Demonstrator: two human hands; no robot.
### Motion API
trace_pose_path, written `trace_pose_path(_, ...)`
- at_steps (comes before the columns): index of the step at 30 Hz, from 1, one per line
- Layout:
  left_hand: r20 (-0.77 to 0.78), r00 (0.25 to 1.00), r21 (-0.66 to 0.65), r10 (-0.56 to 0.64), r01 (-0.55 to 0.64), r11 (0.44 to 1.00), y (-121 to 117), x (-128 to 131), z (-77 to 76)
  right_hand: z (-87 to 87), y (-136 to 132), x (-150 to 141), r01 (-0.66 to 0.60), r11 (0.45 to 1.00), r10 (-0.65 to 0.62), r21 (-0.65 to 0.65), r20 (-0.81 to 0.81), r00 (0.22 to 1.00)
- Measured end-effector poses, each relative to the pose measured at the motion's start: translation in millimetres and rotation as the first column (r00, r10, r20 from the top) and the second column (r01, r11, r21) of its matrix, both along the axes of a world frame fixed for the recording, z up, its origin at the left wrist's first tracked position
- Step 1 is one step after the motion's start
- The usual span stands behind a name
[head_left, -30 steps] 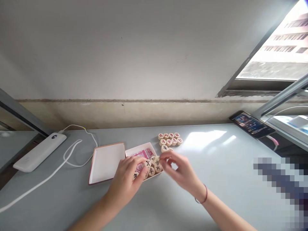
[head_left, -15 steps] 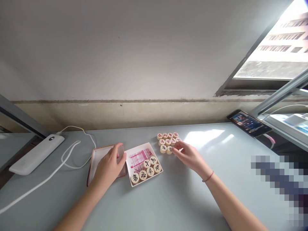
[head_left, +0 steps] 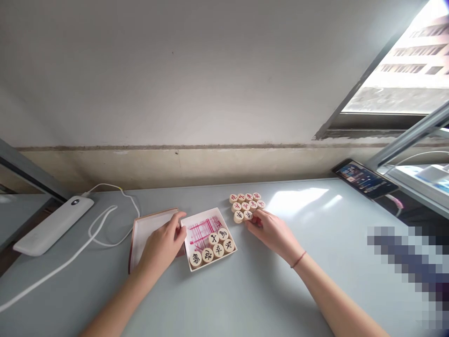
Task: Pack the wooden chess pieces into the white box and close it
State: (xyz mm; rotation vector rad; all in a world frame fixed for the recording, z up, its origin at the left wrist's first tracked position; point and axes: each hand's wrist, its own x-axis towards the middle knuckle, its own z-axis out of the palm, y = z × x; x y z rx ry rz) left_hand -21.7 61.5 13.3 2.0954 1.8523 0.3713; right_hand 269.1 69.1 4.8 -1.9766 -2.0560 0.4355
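Observation:
Stacked round Chinese chess pieces point(head_left: 246, 206) stand in rows on the table, with red characters in the back rows and black ones in front. At the right end of the front row, my right hand point(head_left: 271, 231) has its fingers closed and touching the stack; they hide what is between them. An open white box point(head_left: 210, 269) with a red-lined bottom holds several black-lettered chess pieces point(head_left: 218, 250) along its near and right sides. My left hand point(head_left: 164, 238) lies over the box lid point(head_left: 145, 229), thumb and forefinger apart, thumb tip by the box's left wall.
A white power strip point(head_left: 52, 227) with a white cable point(head_left: 58, 269) lies at the left. At the far right a phone point(head_left: 365, 179) rests near a grey metal bar point(head_left: 410, 133). Behind the grey table point(head_left: 210, 304) rises a wall point(head_left: 210, 93).
My right hand has shifted slightly down and wraps closer to the front row, uncovering the red pieces behind. My left hand has moved slightly right, fingers lower toward the box.

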Motion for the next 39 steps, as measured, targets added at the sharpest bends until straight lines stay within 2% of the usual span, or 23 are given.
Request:
trace_pose_path(4, -0.019, 1.000, 0.069, -0.003, 0.004, 0.998, 2.5, -2.4, -3.2, -1.9, -0.5, 1.5, -0.011, 1.000, 0.011, -0.005, 0.001, 1.000)
trace_pose_path(8, -0.114, 0.993, 0.287, -0.042, 0.074, 0.955, 2.0, 0.8, -0.5, 2.1, -2.4, 2.5, -0.001, 0.997, 0.002, -0.078, 0.021, 1.000)
trace_pose_path(10, -0.163, 0.983, 0.330, -0.082, 0.133, 0.935, -0.7, 8.4, 4.6, 7.6, -4.9, 0.4, -0.029, 0.993, 0.030, -0.111, 0.004, 1.000)
trace_pose_path(13, -0.206, 0.961, 0.219, -0.187, 0.231, 0.948, -6.7, 26.4, 13.3, 16.6, -12.1, -8.7, -0.177, 0.978, 0.165, -0.106, -0.116, 0.980)
trace_pose_path(16, -0.244, 0.940, 0.104, -0.240, 0.271, 0.957, -12.7, 44.5, 17.4, 19.2, -22.8, -24.3, -0.323, 0.943, 0.296, -0.087, -0.231, 0.927)
trace_pose_path(20, -0.242, 0.939, 0.061, -0.245, 0.267, 0.962, -18.6, 56.3, 13.5, 9.5, -34.3, -44.2, -0.378, 0.926, 0.367, -0.023, -0.190, 0.911)
trace_pose_path(25, -0.158, 0.960, 0.148, -0.230, 0.254, 0.956, -18.8, 57.2, 3.6, -1.3, -37.1, -51.4, -0.395, 0.917, 0.400, 0.059, -0.143, 0.905)
trace_pose_path(30, 0.026, 0.971, 0.287, -0.238, 0.221, 0.932, -19.5, 55.3, 3.1, 4.9, -37.2, -49.0, -0.350, 0.924, 0.375, 0.152, -0.192, 0.907)
trace_pose_path(34, 0.276, 0.892, 0.337, -0.359, 0.260, 0.905, -28.3, 56.7, 13.2, 14.2, -39.6, -50.8, -0.319, 0.913, 0.396, 0.256, -0.360, 0.844)
trace_pose_path(37, 0.400, 0.845, 0.291, -0.354, 0.248, 0.924, -33.4, 58.6, 18.7, 20.5, -37.6, -47.6, -0.325, 0.908, 0.414, 0.265, -0.445, 0.794)
trace_pose_path(39, 0.438, 0.834, 0.285, -0.335, 0.225, 0.932, -33.6, 58.2, 18.7, 24.4, -31.3, -36.5, -0.288, 0.925, 0.374, 0.247, -0.470, 0.799)
